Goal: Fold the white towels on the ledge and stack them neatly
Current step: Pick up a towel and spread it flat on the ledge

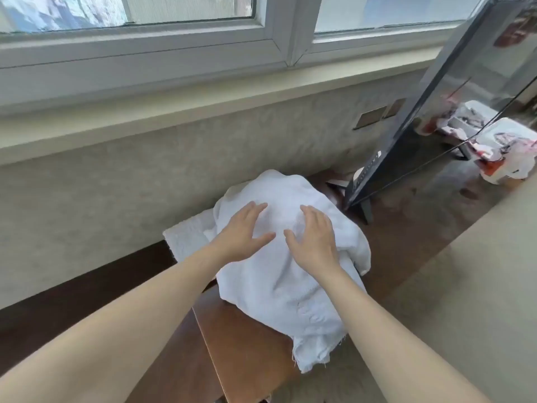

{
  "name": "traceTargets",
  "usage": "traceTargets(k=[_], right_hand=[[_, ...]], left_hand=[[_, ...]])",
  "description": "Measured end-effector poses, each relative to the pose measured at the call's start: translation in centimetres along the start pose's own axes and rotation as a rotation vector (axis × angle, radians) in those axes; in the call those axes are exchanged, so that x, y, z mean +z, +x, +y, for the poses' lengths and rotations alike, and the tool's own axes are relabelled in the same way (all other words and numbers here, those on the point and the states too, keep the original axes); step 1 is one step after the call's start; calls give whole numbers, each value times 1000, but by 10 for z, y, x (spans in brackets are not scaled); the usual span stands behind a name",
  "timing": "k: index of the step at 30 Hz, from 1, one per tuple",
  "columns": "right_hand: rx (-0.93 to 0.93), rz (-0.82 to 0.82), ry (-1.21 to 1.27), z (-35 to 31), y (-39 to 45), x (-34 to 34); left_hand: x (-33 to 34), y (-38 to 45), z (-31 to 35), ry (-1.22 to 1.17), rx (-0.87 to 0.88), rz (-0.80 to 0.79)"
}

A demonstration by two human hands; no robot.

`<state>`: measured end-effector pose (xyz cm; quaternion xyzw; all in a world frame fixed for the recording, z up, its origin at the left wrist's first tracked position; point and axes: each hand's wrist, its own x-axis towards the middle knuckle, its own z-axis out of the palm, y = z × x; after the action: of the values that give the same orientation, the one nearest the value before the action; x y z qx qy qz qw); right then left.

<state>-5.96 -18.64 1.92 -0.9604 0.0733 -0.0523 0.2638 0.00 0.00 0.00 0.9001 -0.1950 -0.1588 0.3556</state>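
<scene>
Bare brown table (pixel 250 338) opens in front of the towel heap (pixel 279 257), so there's room to come in low from the near side. To the right, a strip of table runs clear until the leaning dark panel (pixel 412 135) and its foot block the way. Behind, the wall (pixel 116 181) sits close; a folded towel (pixel 186 239) crowds the left.

Lived-in room: window (pixel 186 33), television (pixel 453 91), wooden ledge (pixel 250 344).
</scene>
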Motion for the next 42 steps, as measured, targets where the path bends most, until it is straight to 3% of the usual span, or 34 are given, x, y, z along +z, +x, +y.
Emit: traceTargets(k=[5,10,15,18,20,27,34,39,42], right_hand=[[24,18,-108,21,19,12],[-128,177,-78,42,33,28],[-223,432,-190,51,40,43],[-244,470,-273,53,41,52],[-277,468,-321,55,41,54],[-380,488,-274,53,48,42],[-472,515,-118,29,56,14],[-554,508,-4,1,63,-12],[-586,498,59,-19,66,-28]], left_hand=[[-1,32,15,231,37,-89],[8,55,1,218,75,-56],[35,63,-23,158,153,229],[53,62,-33,185,221,480],[60,61,-35,206,214,557],[53,59,-29,350,294,591],[12,44,-13,331,292,530],[-18,28,0,338,396,665],[-41,13,13,364,436,615]])
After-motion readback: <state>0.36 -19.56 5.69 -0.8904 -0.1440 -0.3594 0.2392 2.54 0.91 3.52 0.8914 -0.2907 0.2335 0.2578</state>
